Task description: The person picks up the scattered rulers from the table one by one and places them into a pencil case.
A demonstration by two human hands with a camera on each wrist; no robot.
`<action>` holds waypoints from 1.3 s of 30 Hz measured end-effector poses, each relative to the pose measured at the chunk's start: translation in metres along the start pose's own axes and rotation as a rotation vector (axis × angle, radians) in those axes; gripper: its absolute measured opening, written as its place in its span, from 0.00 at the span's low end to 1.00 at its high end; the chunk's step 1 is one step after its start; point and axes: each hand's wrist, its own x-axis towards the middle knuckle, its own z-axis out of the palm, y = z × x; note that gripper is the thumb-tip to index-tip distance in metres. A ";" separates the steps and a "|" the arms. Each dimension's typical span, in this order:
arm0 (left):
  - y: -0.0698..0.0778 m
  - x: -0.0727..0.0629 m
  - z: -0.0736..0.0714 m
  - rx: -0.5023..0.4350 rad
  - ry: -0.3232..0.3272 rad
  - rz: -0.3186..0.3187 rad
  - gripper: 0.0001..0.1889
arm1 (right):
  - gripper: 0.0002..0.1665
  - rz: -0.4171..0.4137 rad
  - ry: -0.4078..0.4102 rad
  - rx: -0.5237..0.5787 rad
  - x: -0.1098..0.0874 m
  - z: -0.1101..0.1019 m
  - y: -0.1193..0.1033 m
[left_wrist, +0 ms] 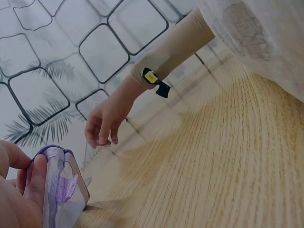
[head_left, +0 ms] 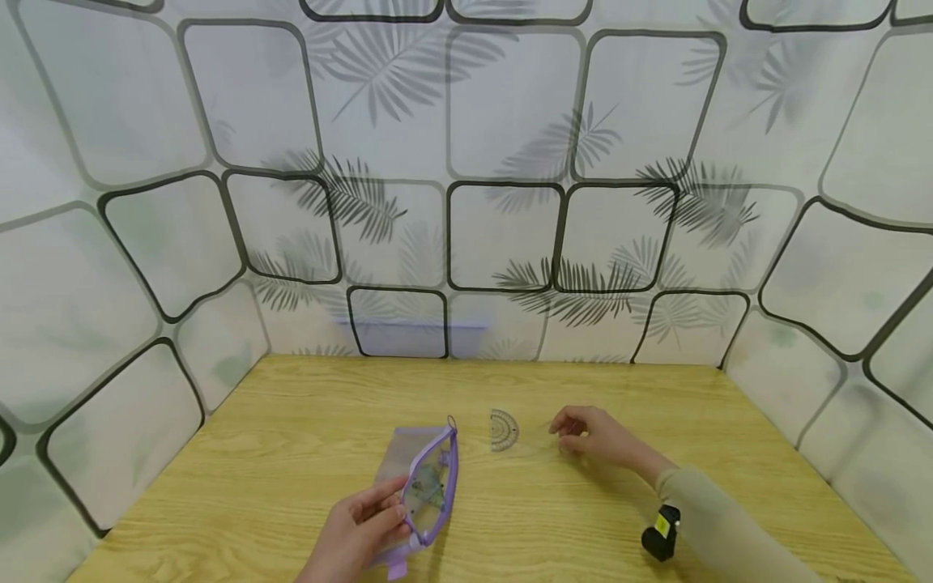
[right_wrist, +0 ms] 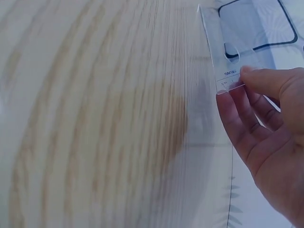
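Observation:
My left hand (head_left: 357, 525) grips the near side of a see-through zip pencil pouch (head_left: 453, 492) with purple trim. The pouch gapes, and a greenish clear piece (head_left: 426, 488) shows inside it. In the left wrist view, thumb and fingers hold the pouch's end beside a purple tab (left_wrist: 67, 188). Over the table to the right, my right hand (head_left: 596, 437) pinches a clear plastic set square (right_wrist: 229, 78) by its marked edge, between thumb and fingertips. Its outline is faint in the head view. A clear protractor (head_left: 504, 430) lies between the pouch and the right hand.
The wood-grain table (head_left: 291, 453) meets a patterned curtain (head_left: 503, 235) at its back and sides. A black device with a yellow label (head_left: 661, 533) is strapped at the right sleeve (head_left: 722, 510).

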 end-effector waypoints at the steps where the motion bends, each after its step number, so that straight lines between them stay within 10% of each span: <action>1: 0.000 0.000 0.000 0.000 0.001 -0.001 0.30 | 0.08 0.003 0.003 0.007 0.000 0.000 -0.001; 39: 0.001 0.000 0.001 -0.009 -0.009 -0.001 0.31 | 0.19 0.270 0.144 0.454 -0.014 0.022 -0.047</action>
